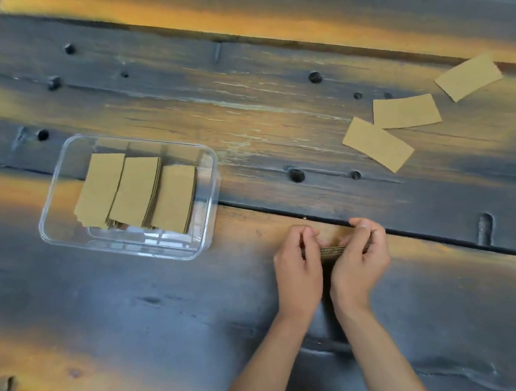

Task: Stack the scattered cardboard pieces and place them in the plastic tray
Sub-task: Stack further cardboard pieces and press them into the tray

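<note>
1. Both hands hold one small stack of cardboard (332,249) between them, near the middle of the wooden table (167,314).
2. The left hand (296,262) curls its fingers round the left end of the stack. The right hand (362,256) curls its fingers round the right end.
3. The stack is seen from its edge. Its long side runs left to right, from one hand to the other.
4. The plastic tray (51,212) sits to the left and a bit farther away. It already has three piles of cardboard (138,191) side by side, with their long sides running near to far.
5. I think the stack must go left and turn to lie like those piles. The left hand is nearer the tray.
6. Three loose cardboard pieces (406,111) lie far off to the right. The right hand is nearer to them.
</note>
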A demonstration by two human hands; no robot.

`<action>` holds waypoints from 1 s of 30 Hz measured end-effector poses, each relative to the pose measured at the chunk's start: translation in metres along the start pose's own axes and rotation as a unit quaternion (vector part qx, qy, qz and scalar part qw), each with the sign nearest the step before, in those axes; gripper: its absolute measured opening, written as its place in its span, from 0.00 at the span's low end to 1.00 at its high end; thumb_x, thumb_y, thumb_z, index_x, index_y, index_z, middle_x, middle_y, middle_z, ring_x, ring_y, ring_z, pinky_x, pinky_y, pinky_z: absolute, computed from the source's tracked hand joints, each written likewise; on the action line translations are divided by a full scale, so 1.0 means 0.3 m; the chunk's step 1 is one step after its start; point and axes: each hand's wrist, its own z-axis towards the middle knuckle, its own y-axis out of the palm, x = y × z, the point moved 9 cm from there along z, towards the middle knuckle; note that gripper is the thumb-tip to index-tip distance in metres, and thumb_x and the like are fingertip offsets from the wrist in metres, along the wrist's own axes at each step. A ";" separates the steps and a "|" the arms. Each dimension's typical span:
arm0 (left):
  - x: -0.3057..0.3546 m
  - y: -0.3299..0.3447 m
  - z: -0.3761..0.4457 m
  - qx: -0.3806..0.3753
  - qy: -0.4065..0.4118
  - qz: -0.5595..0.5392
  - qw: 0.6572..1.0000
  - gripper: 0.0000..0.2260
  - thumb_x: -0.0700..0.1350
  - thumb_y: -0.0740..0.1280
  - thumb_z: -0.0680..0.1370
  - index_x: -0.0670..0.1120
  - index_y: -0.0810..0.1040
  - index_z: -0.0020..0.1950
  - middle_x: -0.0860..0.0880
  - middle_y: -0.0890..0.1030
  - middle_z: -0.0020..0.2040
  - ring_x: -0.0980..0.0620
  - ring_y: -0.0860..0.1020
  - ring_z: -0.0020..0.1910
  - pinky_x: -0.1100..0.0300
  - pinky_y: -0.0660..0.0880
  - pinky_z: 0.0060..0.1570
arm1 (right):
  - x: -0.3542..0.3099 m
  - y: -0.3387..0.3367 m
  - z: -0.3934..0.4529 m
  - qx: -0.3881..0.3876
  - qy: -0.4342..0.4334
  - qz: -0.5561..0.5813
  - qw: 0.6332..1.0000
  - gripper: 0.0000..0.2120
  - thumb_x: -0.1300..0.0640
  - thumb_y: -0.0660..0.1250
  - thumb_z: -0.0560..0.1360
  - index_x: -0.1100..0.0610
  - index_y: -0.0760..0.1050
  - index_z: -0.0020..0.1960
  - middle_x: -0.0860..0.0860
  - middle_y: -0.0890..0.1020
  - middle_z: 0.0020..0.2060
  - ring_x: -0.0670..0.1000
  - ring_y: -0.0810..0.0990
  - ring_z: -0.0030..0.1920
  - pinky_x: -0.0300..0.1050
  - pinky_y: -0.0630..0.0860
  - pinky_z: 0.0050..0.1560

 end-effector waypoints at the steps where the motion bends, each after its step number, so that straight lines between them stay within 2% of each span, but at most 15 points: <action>1: 0.004 0.003 0.001 -0.011 0.005 0.006 1.000 0.12 0.48 0.56 0.83 0.46 0.76 0.46 0.53 0.82 0.39 0.57 0.80 0.40 0.67 0.72 0.44 | 0.007 0.002 0.004 0.006 0.006 -0.013 1.000 0.12 0.53 0.55 0.82 0.53 0.77 0.48 0.55 0.78 0.34 0.49 0.75 0.34 0.45 0.72 0.41; 3: 0.021 0.008 -0.003 -0.043 0.013 0.018 0.999 0.14 0.48 0.54 0.84 0.46 0.75 0.46 0.52 0.81 0.40 0.54 0.79 0.41 0.61 0.73 0.45 | 0.003 0.006 0.015 0.012 0.012 -0.029 0.999 0.12 0.53 0.56 0.82 0.52 0.77 0.48 0.55 0.80 0.37 0.53 0.77 0.38 0.50 0.73 0.45; 4: 0.023 0.012 -0.007 -0.069 0.011 0.026 0.997 0.15 0.49 0.53 0.84 0.45 0.75 0.46 0.51 0.81 0.41 0.52 0.79 0.42 0.57 0.74 0.46 | 0.001 0.010 0.021 0.008 0.013 -0.035 0.999 0.11 0.55 0.57 0.82 0.52 0.77 0.47 0.52 0.81 0.39 0.51 0.78 0.40 0.50 0.73 0.47; 6: 0.045 -0.014 -0.003 -0.126 0.017 0.038 0.991 0.17 0.51 0.51 0.83 0.44 0.75 0.47 0.49 0.81 0.42 0.51 0.77 0.43 0.53 0.73 0.47 | -0.054 0.041 0.027 -0.021 -0.001 -0.052 0.998 0.12 0.57 0.57 0.82 0.55 0.78 0.47 0.44 0.80 0.39 0.40 0.77 0.40 0.42 0.72 0.47; 8: 0.095 -0.036 -0.002 -0.183 0.059 0.047 0.980 0.12 0.49 0.56 0.82 0.45 0.76 0.51 0.49 0.80 0.46 0.52 0.77 0.47 0.54 0.73 0.51 | -0.126 0.072 0.040 -0.048 -0.031 -0.072 0.996 0.13 0.56 0.57 0.81 0.57 0.79 0.47 0.39 0.80 0.39 0.34 0.77 0.41 0.31 0.70 0.45; 9: 0.125 -0.067 0.008 -0.201 0.081 0.050 0.975 0.09 0.47 0.59 0.80 0.46 0.76 0.53 0.50 0.79 0.49 0.52 0.76 0.49 0.55 0.73 0.53 | -0.177 0.100 0.041 -0.066 -0.046 -0.080 0.994 0.13 0.56 0.57 0.81 0.57 0.79 0.46 0.38 0.79 0.38 0.33 0.77 0.41 0.28 0.69 0.44; 11: 0.167 -0.119 0.040 -0.227 0.106 0.083 0.964 0.10 0.44 0.62 0.75 0.47 0.75 0.56 0.50 0.78 0.52 0.50 0.76 0.53 0.54 0.73 0.55 | -0.270 0.159 0.027 -0.105 -0.075 -0.096 0.987 0.12 0.55 0.57 0.81 0.54 0.77 0.46 0.39 0.79 0.35 0.36 0.77 0.37 0.28 0.68 0.42; 15: 0.251 -0.284 0.118 -0.182 0.150 0.193 0.952 0.04 0.46 0.64 0.74 0.48 0.70 0.44 0.49 0.77 0.43 0.45 0.76 0.45 0.49 0.75 0.45 | -0.475 0.304 -0.073 -0.193 -0.157 -0.123 0.961 0.10 0.60 0.60 0.82 0.53 0.76 0.44 0.44 0.76 0.29 0.40 0.75 0.32 0.28 0.66 0.37; 18: 0.281 -0.433 0.166 -0.150 0.126 0.178 0.964 0.06 0.44 0.66 0.72 0.50 0.68 0.41 0.52 0.74 0.37 0.47 0.73 0.38 0.53 0.72 0.40 | -0.572 0.407 -0.161 -0.263 -0.159 -0.122 0.944 0.11 0.54 0.61 0.83 0.54 0.78 0.45 0.47 0.80 0.35 0.45 0.77 0.38 0.37 0.69 0.41; 21: 0.223 -0.594 0.230 -0.127 0.040 0.122 0.984 0.03 0.44 0.67 0.71 0.49 0.76 0.44 0.53 0.79 0.36 0.51 0.74 0.35 0.58 0.72 0.38 | -0.614 0.454 -0.239 -0.296 -0.102 -0.056 0.948 0.07 0.50 0.64 0.82 0.49 0.77 0.57 0.45 0.80 0.53 0.45 0.79 0.56 0.39 0.73 0.55; 23: 0.149 -0.675 0.268 -0.123 -0.068 -0.007 0.990 0.04 0.42 0.69 0.74 0.46 0.80 0.48 0.49 0.85 0.42 0.50 0.82 0.40 0.57 0.78 0.43 | -0.584 0.481 -0.291 -0.321 -0.025 -0.025 0.946 0.12 0.51 0.66 0.81 0.48 0.75 0.64 0.44 0.78 0.60 0.42 0.78 0.60 0.36 0.74 0.57; 24: 0.112 -0.702 0.282 -0.122 -0.118 -0.085 0.982 0.05 0.38 0.70 0.75 0.43 0.81 0.50 0.46 0.86 0.46 0.51 0.83 0.43 0.57 0.80 0.45 | -0.561 0.507 -0.323 -0.346 0.023 -0.014 0.938 0.12 0.53 0.67 0.81 0.48 0.76 0.63 0.45 0.80 0.60 0.41 0.80 0.57 0.35 0.75 0.54; 26: 0.058 -0.738 0.301 -0.122 -0.184 -0.188 0.957 0.06 0.35 0.69 0.77 0.38 0.81 0.53 0.42 0.86 0.49 0.51 0.83 0.45 0.60 0.80 0.43 | -0.505 0.569 -0.398 -0.402 0.123 0.004 0.908 0.07 0.57 0.68 0.80 0.51 0.81 0.56 0.47 0.86 0.51 0.43 0.84 0.49 0.41 0.77 0.51; 28: 0.023 -0.756 0.320 -0.133 -0.213 -0.220 0.943 0.06 0.36 0.68 0.78 0.38 0.81 0.54 0.42 0.86 0.49 0.48 0.83 0.45 0.62 0.80 0.39 | -0.471 0.610 -0.454 -0.410 0.183 0.006 0.894 0.05 0.59 0.68 0.79 0.54 0.83 0.49 0.47 0.87 0.42 0.45 0.83 0.42 0.44 0.77 0.47; 30: -0.026 -0.768 0.353 -0.128 -0.227 -0.191 0.946 0.09 0.36 0.69 0.78 0.39 0.79 0.57 0.42 0.86 0.49 0.47 0.82 0.47 0.63 0.80 0.40 | -0.451 0.636 -0.475 -0.374 0.207 -0.012 0.904 0.06 0.60 0.68 0.79 0.54 0.82 0.44 0.48 0.86 0.37 0.45 0.80 0.37 0.41 0.76 0.43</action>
